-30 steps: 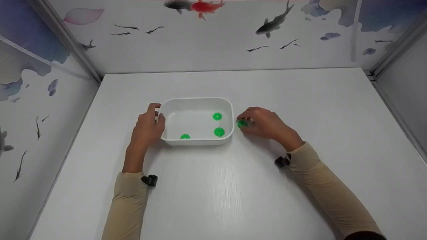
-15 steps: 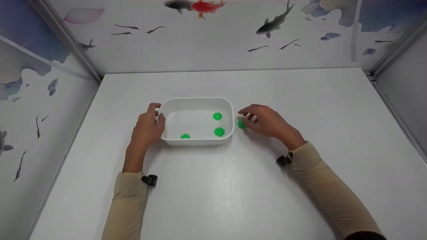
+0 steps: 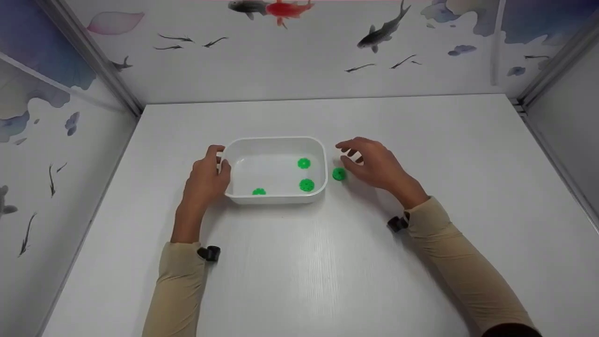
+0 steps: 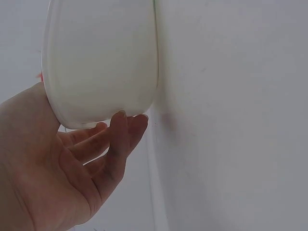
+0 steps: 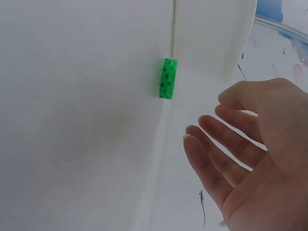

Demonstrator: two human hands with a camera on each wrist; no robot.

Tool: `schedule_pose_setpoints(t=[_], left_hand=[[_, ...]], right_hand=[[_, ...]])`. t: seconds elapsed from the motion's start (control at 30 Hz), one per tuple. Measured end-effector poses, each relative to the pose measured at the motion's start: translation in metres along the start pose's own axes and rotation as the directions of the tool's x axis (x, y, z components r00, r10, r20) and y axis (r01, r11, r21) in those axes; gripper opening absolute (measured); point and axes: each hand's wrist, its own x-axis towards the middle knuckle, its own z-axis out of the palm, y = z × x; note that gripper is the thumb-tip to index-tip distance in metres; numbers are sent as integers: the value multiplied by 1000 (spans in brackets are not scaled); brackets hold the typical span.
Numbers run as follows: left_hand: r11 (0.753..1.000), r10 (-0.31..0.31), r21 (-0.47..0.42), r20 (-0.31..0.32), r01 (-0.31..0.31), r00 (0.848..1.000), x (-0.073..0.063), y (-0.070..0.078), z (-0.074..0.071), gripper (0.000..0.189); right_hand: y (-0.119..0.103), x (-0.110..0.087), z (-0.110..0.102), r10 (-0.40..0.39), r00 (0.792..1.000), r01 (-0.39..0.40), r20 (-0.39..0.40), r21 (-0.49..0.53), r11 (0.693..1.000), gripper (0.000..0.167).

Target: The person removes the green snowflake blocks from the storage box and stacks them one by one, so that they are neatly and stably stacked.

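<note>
Three discs (image 3: 306, 185) in tub (image 3: 276, 200); left hand (image 3: 205, 180) clamped on tub's end toward counter's (image 3: 281, 271) left edge. Right hand (image 3: 376, 164), fingers apart, near stack (image 3: 339, 174) outside: apparently stack-handling; regrasp calls for pinch.

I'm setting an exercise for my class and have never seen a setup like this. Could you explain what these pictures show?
There is no machine here, just a person's left hand and right hand, both bare. The wide view is taken from the head, looking forward and down; the two close-ups are taken from the wrists, one each. On the white table sits a white container with three green pieces inside; a fourth green piece lies just outside its right end. The left hand grips the container's left end. The right hand, near the fourth piece, holds nothing.
</note>
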Motion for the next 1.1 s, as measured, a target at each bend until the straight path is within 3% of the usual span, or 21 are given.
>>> schedule_pose_setpoints(t=[0.37, 0.6, 1.1], left_hand=[[1000, -12, 5, 8, 12, 1000, 1, 0, 0, 50], [1000, -9, 3, 12, 9, 1000, 1, -2, 0, 49], [1000, -5, -4, 4, 5, 1000, 0, 2, 1, 49]], right_hand=[[-14, 4, -3, -83, 991, 86, -104, 34, 996, 34], [-22, 8, -1, -86, 990, 92, -108, 55, 994, 35], [-41, 17, 12, -186, 978, 195, -89, 107, 975, 35]])
